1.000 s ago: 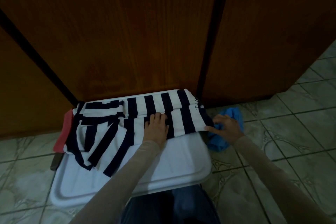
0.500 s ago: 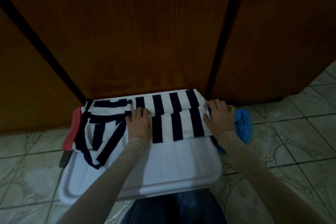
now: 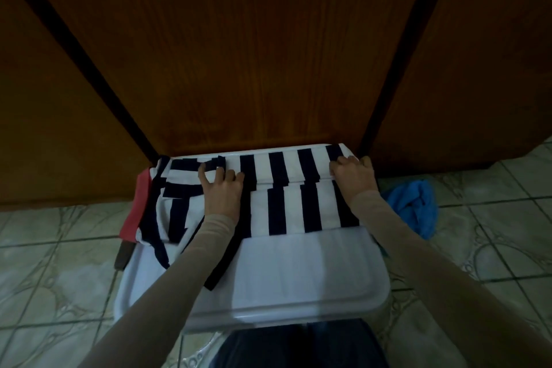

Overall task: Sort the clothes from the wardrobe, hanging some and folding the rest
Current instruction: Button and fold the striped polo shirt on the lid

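A navy-and-white striped shirt lies partly folded across the far half of a white plastic lid. My left hand presses flat on the shirt left of its middle, fingers spread toward the far edge. My right hand rests on the shirt's far right corner, fingers curled over the fold. Loose striped cloth hangs crumpled off the left side, under my left forearm.
Closed brown wardrobe doors rise directly behind the lid. A blue garment lies bunched on the tiled floor to the right. A red cloth sticks out from under the shirt at the left. My dark trousers show at the bottom.
My right hand left the blue garment on the floor and came onto the shirt's right corner. My left hand slid left and farther up the shirt.
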